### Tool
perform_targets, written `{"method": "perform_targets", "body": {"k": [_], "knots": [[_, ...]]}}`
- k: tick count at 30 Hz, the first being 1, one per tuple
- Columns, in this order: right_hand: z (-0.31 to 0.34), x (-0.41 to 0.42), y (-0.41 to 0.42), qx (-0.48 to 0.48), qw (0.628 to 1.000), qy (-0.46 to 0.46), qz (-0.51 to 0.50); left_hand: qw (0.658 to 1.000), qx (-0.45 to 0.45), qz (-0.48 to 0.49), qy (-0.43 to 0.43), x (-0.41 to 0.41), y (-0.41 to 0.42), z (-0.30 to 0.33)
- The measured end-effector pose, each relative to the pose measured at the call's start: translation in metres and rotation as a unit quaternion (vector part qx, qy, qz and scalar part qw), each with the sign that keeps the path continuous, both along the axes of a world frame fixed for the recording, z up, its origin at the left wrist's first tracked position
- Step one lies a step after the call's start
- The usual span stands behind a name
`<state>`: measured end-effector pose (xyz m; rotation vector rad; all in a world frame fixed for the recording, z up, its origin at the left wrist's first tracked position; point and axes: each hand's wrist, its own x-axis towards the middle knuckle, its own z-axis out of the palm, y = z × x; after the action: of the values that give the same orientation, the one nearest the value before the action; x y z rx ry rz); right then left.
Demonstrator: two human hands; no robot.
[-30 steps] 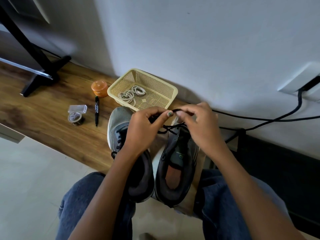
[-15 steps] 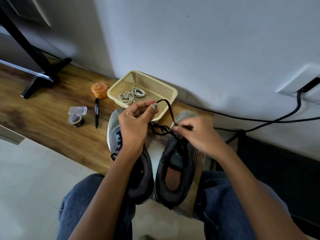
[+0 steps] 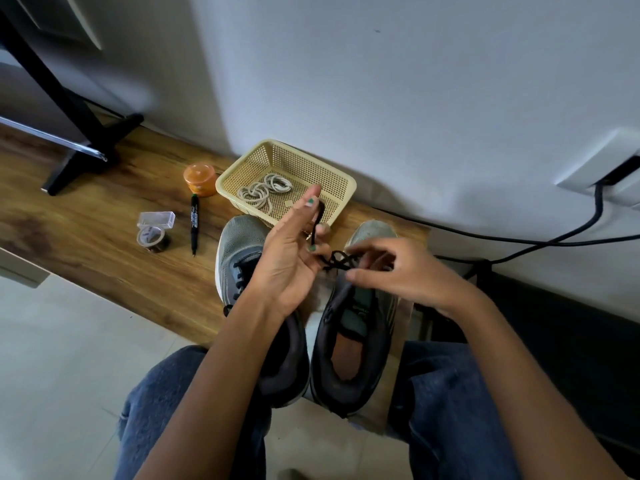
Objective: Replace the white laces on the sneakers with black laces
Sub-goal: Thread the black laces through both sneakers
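Note:
Two grey sneakers stand side by side on the wooden bench, toes toward the wall: the left sneaker (image 3: 239, 247) and the right sneaker (image 3: 360, 327). Both carry black laces. My left hand (image 3: 287, 258) is raised palm up over the left sneaker, fingers pinching a black lace end (image 3: 317, 223) that runs up from a knot (image 3: 337, 263) above the right sneaker. My right hand (image 3: 398, 271) hovers over the right sneaker's tongue, its fingertips holding the knot's other strand. The white laces (image 3: 265, 192) lie coiled in the yellow basket (image 3: 341, 181).
On the bench to the left lie a black marker (image 3: 194, 223), a tape roll with a clear box (image 3: 154, 230) and an orange jar (image 3: 199, 178). A black stand's foot (image 3: 86, 154) is at the far left. Black cables (image 3: 519, 240) run along the wall at right.
My left hand has lifted and turned palm up, drawing the lace end upward to the left. My right hand has dropped lower onto the knot over the right sneaker.

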<state>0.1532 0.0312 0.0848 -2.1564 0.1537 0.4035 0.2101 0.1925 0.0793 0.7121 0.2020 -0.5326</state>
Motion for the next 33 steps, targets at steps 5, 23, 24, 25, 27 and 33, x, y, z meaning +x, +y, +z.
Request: {"method": "perform_targets", "body": {"k": [5, 23, 24, 25, 27, 33], "knots": [[-0.008, -0.003, -0.024, -0.091, 0.98, -0.004, -0.18, 0.994, 0.091, 0.042, -0.05, 0.009, 0.007, -0.006], [-0.012, 0.008, -0.006, 0.082, 0.945, -0.088, -0.304, 0.905, 0.32, -0.083, -0.269, -0.011, -0.012, -0.021], [-0.011, 0.008, -0.006, 0.083, 0.948, -0.09, -0.295, 0.907, 0.311, -0.086, -0.27, -0.011, -0.012, -0.02], [-0.01, 0.008, -0.006, 0.085, 0.952, -0.091, -0.28, 0.909, 0.305, -0.09, -0.271, -0.011, -0.012, -0.02], [-0.008, 0.007, -0.006, 0.112, 0.959, -0.079, -0.247, 0.908, 0.303, -0.094, -0.275, -0.012, -0.013, -0.019], [-0.011, 0.004, -0.006, 0.136, 0.962, -0.078, -0.225, 0.851, 0.392, -0.086, -0.337, -0.011, -0.013, -0.028]]}}
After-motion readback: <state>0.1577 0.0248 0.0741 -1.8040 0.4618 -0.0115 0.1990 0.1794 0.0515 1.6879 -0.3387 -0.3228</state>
